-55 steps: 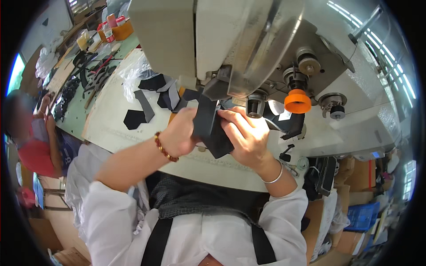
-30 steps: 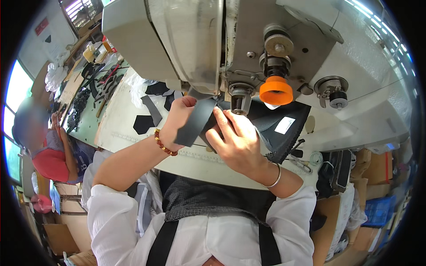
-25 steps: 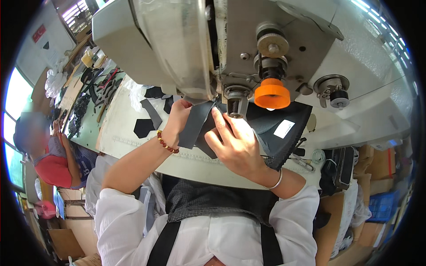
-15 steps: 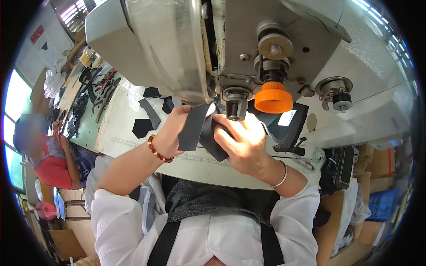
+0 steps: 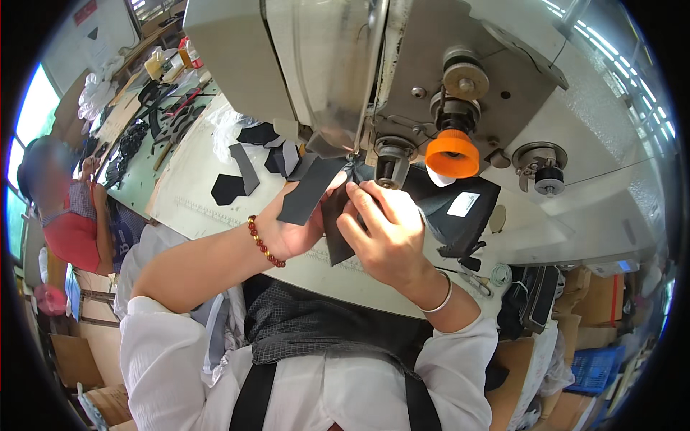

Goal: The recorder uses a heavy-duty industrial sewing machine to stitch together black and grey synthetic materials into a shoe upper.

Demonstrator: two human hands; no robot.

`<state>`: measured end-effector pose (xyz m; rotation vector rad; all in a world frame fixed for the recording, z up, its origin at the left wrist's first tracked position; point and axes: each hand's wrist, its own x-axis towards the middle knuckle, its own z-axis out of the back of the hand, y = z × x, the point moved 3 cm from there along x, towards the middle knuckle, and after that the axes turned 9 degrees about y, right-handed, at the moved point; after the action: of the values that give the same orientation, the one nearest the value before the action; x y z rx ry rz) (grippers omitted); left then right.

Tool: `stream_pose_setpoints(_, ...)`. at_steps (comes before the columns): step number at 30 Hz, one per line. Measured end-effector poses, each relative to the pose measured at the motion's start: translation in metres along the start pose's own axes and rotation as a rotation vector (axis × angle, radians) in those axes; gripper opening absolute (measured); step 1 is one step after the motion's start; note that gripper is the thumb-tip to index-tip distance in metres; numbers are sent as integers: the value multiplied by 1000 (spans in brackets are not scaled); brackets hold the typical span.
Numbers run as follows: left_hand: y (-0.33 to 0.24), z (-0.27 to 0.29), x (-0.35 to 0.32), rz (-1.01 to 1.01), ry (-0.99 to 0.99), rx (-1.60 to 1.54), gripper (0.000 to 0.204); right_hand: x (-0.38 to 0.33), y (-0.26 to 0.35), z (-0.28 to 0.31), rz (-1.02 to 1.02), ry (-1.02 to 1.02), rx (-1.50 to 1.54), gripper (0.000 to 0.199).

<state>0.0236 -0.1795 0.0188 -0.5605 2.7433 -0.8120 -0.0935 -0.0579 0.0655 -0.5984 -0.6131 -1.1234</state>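
Note:
My left hand [image 5: 293, 233], with a beaded bracelet at its wrist, grips a flat dark grey strip [image 5: 310, 192] of fabric or leather. My right hand [image 5: 394, 241] has its fingers bent and pressed together on a darker piece of material [image 5: 336, 233] that hangs toward me beside the strip. Both pieces run up to the needle area of an industrial sewing machine [image 5: 424, 65], just beyond my fingertips. The needle itself is hard to make out there. To the right of my right hand lies a larger black sewn piece [image 5: 463, 212] with a white label.
Several black and grey cut pieces [image 5: 228, 189] lie on the pale worktable [image 5: 188, 194] at left. The machine's orange knob [image 5: 452, 153] hangs above my right hand. A coil of pale cord [image 5: 501, 274] sits at the right edge. Another person [image 5: 75, 223] works at far left.
The whole view has shifted a little. Both hands and the material are closer to the needle area, and the grey strip leans more to the right at its top.

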Motion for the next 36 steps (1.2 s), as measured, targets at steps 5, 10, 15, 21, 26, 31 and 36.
stream_pose_setpoints(5, -27, 2, 7, 188, -34, 153, 14, -1, 1, -1, 36, 12, -49, 16)
stream_pose_setpoints(10, -38, -12, 1, 229, -106, 376, 19, 0, -1, -1, -8, -60, -12, 15)
stream_pose_setpoints(15, -43, -14, 6, 335, -282, 536, 26, 1, 3, -3, 28, -36, -13, 19)
stream_pose_setpoints(21, -45, -21, 13, -77, -148, 969, 14, 1, 5, -6, 48, -18, -42, 16)
stream_pose_setpoints(26, -51, -21, 12, -23, -233, 932, 14, 0, 4, -7, 29, 5, -55, 16)
stream_pose_setpoints(31, -54, -26, 17, 125, -224, 859, 12, 0, 3, -7, 34, 0, -64, 14)
stream_pose_setpoints(36, -59, -30, 24, 222, -328, 839, 13, 1, 1, -8, 45, -57, -41, 12)
